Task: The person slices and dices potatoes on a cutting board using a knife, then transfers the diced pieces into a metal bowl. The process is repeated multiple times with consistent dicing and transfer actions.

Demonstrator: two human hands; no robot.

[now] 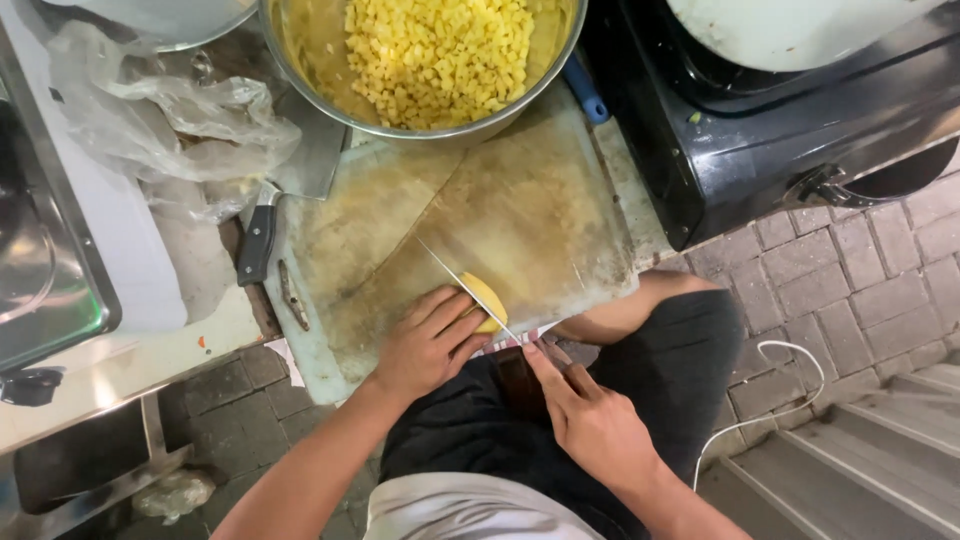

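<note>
My left hand point(428, 342) presses a peeled yellow potato piece point(487, 298) down on the worn cutting board point(540, 210) near its front edge. My right hand point(590, 420) grips the handle of a thin-bladed knife point(465, 284). The blade runs across the potato, right beside my left fingertips. Behind the board stands a large metal bowl point(300, 60) holding several small yellow potato cubes point(440, 55).
A cleaver with a dark handle point(260, 240) lies at the board's left edge. Crumpled clear plastic bags point(160, 110) sit further left beside a steel sink point(45, 270). A black stove point(760, 130) stands to the right. Brick paving, steps and a white cable point(790, 385) lie below right.
</note>
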